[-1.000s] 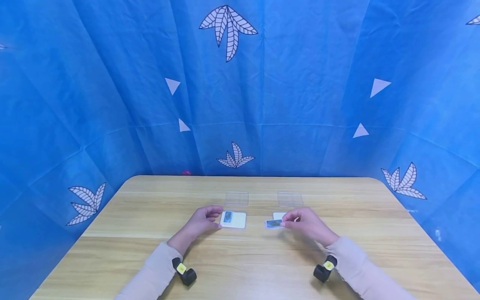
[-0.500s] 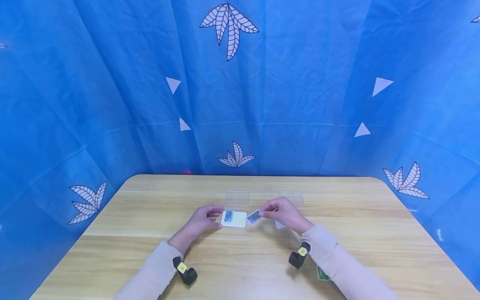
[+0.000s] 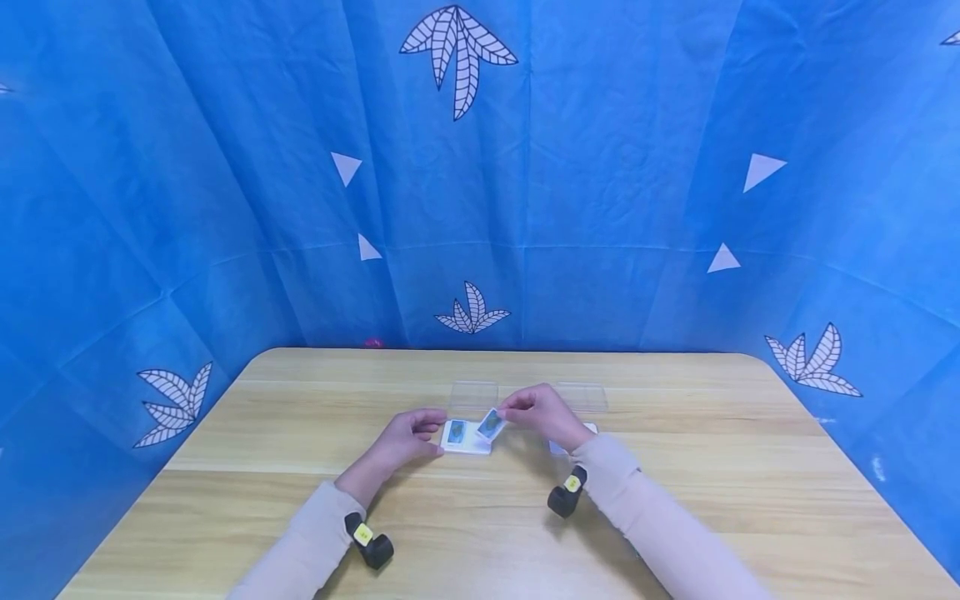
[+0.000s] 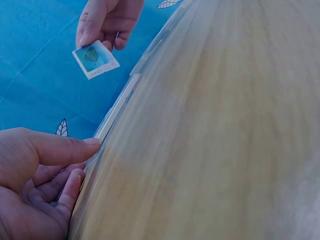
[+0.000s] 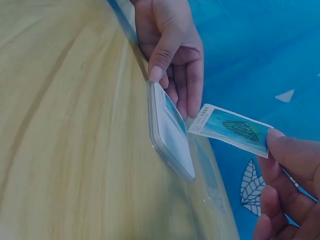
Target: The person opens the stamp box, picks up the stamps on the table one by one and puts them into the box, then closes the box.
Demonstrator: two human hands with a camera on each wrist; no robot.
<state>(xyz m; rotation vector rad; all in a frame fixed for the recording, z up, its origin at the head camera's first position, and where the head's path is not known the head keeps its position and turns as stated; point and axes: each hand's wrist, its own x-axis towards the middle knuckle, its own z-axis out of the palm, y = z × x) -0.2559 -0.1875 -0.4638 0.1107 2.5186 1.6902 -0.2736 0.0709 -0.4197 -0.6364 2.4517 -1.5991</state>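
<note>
Stamp [image 5: 235, 131]: thin rectangular paper, perforated edges, blue-green print, tilted over the white case's right part.
Right hand [image 3: 536, 408]: pinches the stamp between thumb and finger.
White case [image 5: 176, 142]: flat, smooth, round-cornered, bearing a second stamp [image 3: 456, 431].
Left hand [image 3: 412, 435]: thumb and fingers hold the case's left end.
Clear plate [image 3: 474, 393]: transparent rectangle, beyond the case.
Table [image 3: 450, 525]: pale streaked woodgrain.
Curtain [image 3: 600, 167]: creased blue cloth.

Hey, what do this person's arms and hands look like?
Long, pale beige sleeves reach close to both wrists. Near each wrist sits a black camera with a square yellow label, its marks too small to read. The left hand and right hand wear no gloves.
</note>
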